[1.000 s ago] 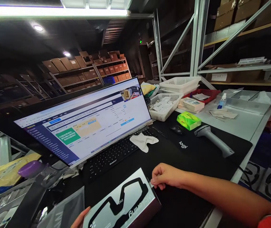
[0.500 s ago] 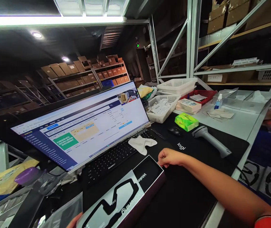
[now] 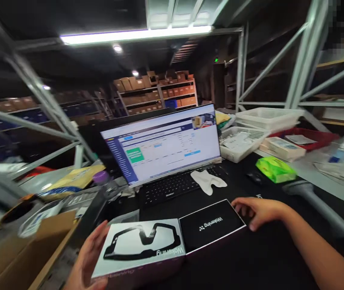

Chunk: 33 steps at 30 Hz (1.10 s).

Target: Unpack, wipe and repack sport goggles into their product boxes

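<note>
We had a long, straight-edged carton lying aslant on the near part of the desk (image 3: pixel 285 266), over a black mat. Its sleeve (image 3: pixel 143 243) was smooth white card, a little glossy, printed with an angular black frame and upside-down "Wakening" lettering. Out of its right end stood the inner box (image 3: pixel 212 223), matte black on top with thin pale edges and a small white logo.

Our left hand (image 3: pixel 84 257) grasped the sleeve's left end, thumb on the near side, fingers on the far side. Our right hand (image 3: pixel 262 211) was at the inner box's right end, its fingers bent against the far corner and its thumb lower and apart; whether they pinched the edge we could not tell.

A second earlier the sleeve had covered the black top; half a second earlier a short stretch showed, and now far more was out. Our view had also swung left, bringing in an open brown cardboard box (image 3: pixel 54 233).

At the far right, a white perforated plastic basket (image 3: pixel 241 154) held pale packets (image 3: pixel 235 140), and a red tray (image 3: pixel 322 139) held a white paper (image 3: pixel 300 139).
</note>
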{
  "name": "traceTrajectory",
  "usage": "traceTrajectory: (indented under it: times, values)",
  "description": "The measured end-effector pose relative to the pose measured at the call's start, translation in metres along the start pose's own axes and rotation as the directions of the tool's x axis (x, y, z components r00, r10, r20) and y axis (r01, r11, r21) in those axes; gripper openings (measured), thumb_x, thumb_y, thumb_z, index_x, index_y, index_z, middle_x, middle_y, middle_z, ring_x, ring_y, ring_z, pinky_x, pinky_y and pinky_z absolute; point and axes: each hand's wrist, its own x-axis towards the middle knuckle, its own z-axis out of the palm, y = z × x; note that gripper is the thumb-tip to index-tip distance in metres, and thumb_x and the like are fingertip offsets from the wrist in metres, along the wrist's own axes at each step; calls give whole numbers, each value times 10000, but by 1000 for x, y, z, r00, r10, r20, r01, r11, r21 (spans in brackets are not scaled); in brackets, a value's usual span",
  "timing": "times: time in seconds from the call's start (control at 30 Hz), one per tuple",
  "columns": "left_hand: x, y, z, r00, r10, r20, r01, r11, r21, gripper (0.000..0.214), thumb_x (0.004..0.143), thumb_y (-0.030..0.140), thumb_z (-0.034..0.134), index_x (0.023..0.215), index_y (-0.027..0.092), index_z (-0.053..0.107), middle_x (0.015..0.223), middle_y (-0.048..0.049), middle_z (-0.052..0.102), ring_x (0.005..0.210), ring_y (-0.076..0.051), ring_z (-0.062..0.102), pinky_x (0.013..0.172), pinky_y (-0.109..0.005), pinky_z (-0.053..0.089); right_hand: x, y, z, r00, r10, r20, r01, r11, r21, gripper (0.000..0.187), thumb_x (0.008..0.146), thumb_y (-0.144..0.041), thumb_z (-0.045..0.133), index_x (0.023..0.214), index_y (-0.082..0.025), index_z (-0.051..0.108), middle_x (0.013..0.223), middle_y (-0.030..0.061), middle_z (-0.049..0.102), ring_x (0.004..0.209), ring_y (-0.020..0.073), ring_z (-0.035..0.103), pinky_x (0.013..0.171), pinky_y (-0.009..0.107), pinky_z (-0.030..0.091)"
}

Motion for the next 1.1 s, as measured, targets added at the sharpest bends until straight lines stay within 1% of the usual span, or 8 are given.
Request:
traceTrajectory:
  times: [0.07,0.17,0.33,0.47,0.6,0.77,0.97,1.1]
  values:
    - [-1,6,-9,996,65,-63,-65,998,5,1196,489,765,798,1496,281,370,1490,-125,505,1445,-457,343,1154,-573,376,4,0,7,997,-76,21,77,996,-49,1434,411,-410,927,1608,-165,175,1588,201,341,1366,382,445,1103,470,400]
    - [-4,9,-12,967,235,-101,-229,971,70,1111,614,709,776,1518,257,315,1494,-147,479,1423,-419,397,1176,-573,337,16,4,24,987,-161,13,161,984,-75,1550,453,-512,903,1613,-137,-53,1676,192,98,1524,403,149,1238,510,110]
    - [-20,22,3,874,485,31,-441,764,471,1028,674,381,821,1516,278,241,1584,-159,281,1464,-383,321,1196,-628,252,30,16,36,967,-199,-160,203,979,9,1333,505,-626,839,1595,-129,254,1609,188,341,1478,471,249,1237,538,147]
    - [-36,52,16,908,397,135,-396,703,591,1132,611,211,788,1536,299,141,1605,-137,209,1489,-341,281,1208,-568,292,25,11,36,949,-118,-292,182,962,203,1071,654,-704,724,1528,-182,392,1531,159,481,1381,424,450,1147,497,380]
    - [-40,80,23,921,309,236,-388,691,610,1093,637,225,747,1535,322,131,1605,-101,213,1495,-300,274,1214,-521,314,15,2,48,965,240,-109,-147,831,536,896,842,-796,456,1447,-135,469,958,154,777,860,309,737,716,365,599]
    - [-21,92,32,896,309,319,-444,640,627,914,685,222,661,1509,278,271,1547,-98,331,1473,-259,314,1215,-463,332,16,6,48,937,339,84,-306,678,669,986,831,-900,146,1149,-111,644,499,78,644,468,188,664,407,198,446]
    - [12,72,45,949,311,40,-241,638,731,646,764,379,639,1367,187,507,1456,-158,435,1399,-352,403,1161,-565,369,7,1,34,947,314,63,-288,748,598,969,861,-850,14,1171,-161,621,474,66,646,428,180,654,371,177,416]
    - [10,62,58,927,357,-118,-141,620,772,669,812,499,599,1355,114,529,1494,-227,340,1374,-441,379,1107,-658,361,-14,-13,27,974,224,8,-193,820,539,947,872,-841,286,1390,-77,499,629,93,713,537,205,697,481,242,522]
